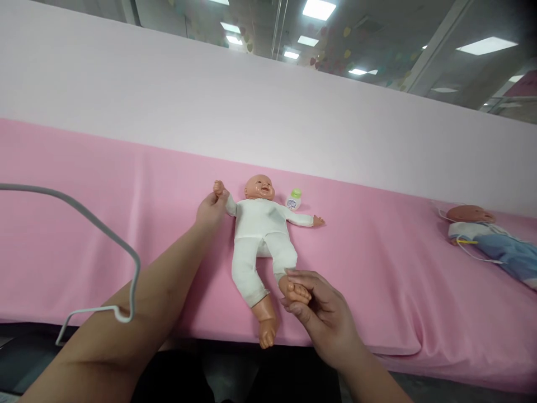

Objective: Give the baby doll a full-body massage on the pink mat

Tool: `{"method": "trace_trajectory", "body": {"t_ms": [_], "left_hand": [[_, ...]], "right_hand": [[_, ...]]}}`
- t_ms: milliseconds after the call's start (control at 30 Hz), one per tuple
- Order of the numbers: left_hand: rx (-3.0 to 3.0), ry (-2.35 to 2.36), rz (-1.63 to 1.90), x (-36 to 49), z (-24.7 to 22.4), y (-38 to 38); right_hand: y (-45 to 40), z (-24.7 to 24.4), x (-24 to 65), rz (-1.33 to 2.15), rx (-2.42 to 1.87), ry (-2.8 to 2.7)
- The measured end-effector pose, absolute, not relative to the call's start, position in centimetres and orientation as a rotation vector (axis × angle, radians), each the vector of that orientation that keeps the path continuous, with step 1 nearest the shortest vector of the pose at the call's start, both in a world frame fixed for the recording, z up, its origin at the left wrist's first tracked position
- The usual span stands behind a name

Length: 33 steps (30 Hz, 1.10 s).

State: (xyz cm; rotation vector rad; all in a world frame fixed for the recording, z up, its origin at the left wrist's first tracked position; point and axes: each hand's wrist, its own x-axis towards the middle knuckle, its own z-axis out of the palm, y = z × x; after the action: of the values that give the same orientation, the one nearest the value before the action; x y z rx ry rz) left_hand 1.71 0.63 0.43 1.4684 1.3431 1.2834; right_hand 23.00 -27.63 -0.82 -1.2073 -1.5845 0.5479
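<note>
Head view: holds the doll [260, 221] at two points, on a diagonal across the body. Clamps the wrist on the frame-left side with the fingers of the left hand [212, 210], and the foot on the frame-right side with the fingers of the right hand [323, 313]. Has the doll face up on the pink cover [356, 240] at frame centre, long axis running from upper middle to lower middle. Comes nearer the head with the left hand, nearer the feet with the right.
</note>
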Motion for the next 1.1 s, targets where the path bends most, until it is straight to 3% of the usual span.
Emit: {"method": "trace_trajectory", "body": {"t_ms": [233,400,733,1100], "left_hand": [[2.238,1.205,0.971,3.5,0.6,-1.7],[2.457,1.234,0.794,3.6,0.1,-1.9],[2.409,1.272,0.759,3.9,0.0,-2.2],[1.811,1.305,1.148,2.6,-0.1,-0.5]], "right_hand": [[-23.2,1.9,23.1,0.546,-1.157,-1.521],[-19.3,2.7,23.4,0.546,-1.176,-1.515],[-16.5,1.2,22.7,0.322,-1.167,-1.709],[-23.9,0.8,21.9,0.297,-1.163,-1.641]]}}
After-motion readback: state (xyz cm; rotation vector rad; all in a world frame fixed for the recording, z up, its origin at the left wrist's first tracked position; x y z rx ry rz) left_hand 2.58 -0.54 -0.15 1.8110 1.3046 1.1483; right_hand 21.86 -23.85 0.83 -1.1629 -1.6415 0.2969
